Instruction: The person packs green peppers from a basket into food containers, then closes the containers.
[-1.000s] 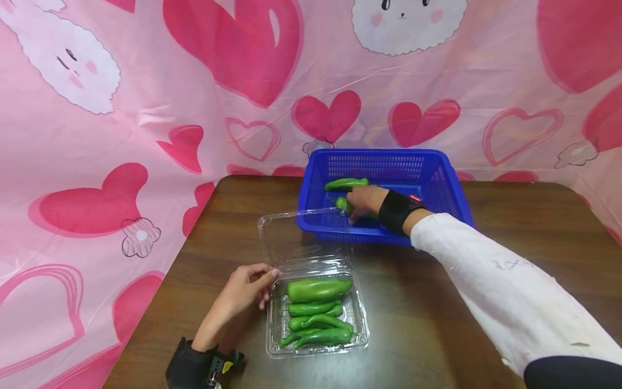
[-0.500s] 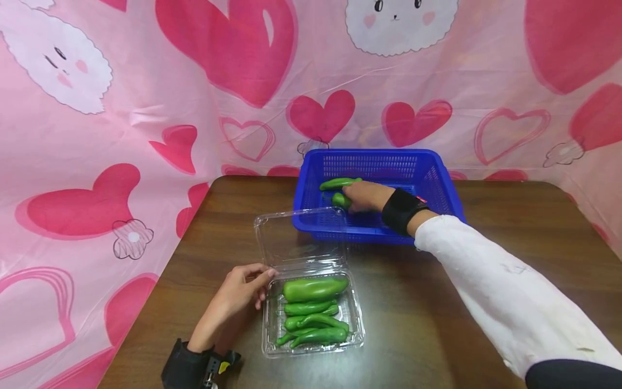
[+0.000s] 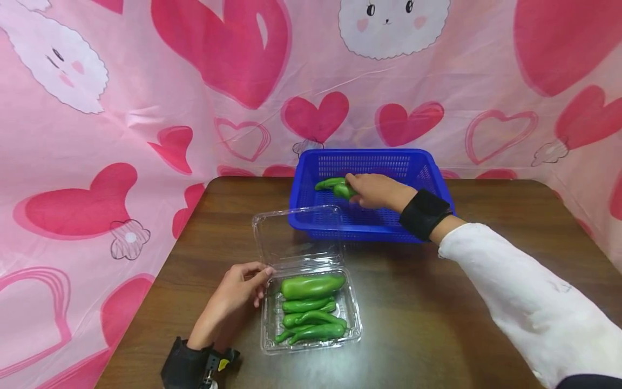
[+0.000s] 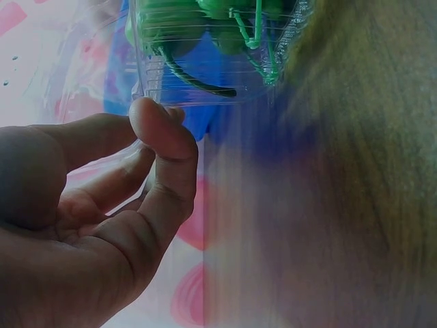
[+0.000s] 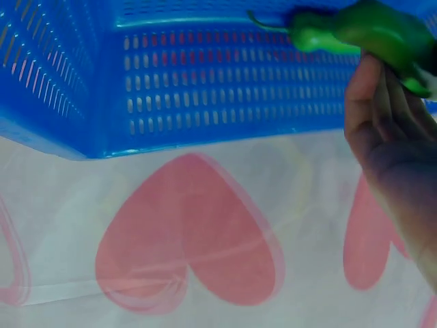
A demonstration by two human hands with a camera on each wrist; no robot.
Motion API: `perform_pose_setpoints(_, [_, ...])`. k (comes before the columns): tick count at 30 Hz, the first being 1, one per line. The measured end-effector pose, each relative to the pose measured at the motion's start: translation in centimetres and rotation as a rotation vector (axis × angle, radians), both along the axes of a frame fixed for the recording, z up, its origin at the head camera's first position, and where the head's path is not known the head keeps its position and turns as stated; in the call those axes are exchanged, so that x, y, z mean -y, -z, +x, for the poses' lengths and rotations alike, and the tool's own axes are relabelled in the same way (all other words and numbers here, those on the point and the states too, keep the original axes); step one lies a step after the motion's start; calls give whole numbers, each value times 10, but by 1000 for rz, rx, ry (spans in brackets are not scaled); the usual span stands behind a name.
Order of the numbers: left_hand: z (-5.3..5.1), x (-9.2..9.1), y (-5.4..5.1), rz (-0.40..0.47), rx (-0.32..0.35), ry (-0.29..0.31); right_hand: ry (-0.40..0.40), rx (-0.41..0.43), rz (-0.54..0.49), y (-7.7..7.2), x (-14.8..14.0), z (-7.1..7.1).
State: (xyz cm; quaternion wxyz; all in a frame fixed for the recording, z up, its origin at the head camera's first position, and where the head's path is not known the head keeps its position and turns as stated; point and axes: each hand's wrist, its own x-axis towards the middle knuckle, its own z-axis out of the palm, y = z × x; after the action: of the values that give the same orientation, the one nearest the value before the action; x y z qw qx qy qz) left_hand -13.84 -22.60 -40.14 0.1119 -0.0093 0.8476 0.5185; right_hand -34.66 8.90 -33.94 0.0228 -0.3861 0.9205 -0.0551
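Observation:
My right hand [image 3: 376, 190] grips a green pepper [image 3: 343, 190] inside the blue basket; in the right wrist view the held pepper [image 5: 386, 31] shows above the fingers. Another green pepper [image 3: 328, 183] lies in the basket behind it. At the hinge corner of a clear plastic clamshell box [image 3: 358, 324], the thumb and forefinger of my left hand [image 3: 237, 290] pinch the edge. Several green peppers [image 3: 313, 286] lie crosswise in the box's base, stacked in a column. Its see-through lid [image 3: 296, 237] stands raised, leaning back towards the basket.
The blue perforated basket [image 3: 374, 229] sits at the back of the brown wooden table [image 3: 427, 313]. Part of the box's lid overlaps the basket's front left corner in the head view. Behind and to the left hangs a pink cloth [image 3: 194, 65] with hearts.
My right hand has lifted slightly within the basket, raising the gripped pepper. My left hand keeps its hold on the box. The head view has shifted a little.

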Motion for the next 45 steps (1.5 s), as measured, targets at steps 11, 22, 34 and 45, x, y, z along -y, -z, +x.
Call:
perform_pose_setpoints(11, [1, 0, 0, -18, -3, -14, 70, 4, -95, -22, -18, 39])
perform_pose_setpoints(22, [-1, -2, -3, -1, -12, -15, 91, -17, -163, -36, -45, 68])
perform_pose_setpoints(34, [0, -2, -2, -15, -10, -29, -51, -143, -279, -44, -64, 119])
perform_pose_setpoints(45, [-1, -4, -3, -34, -2, -28, -175, -154, -253, -18, -47, 159])
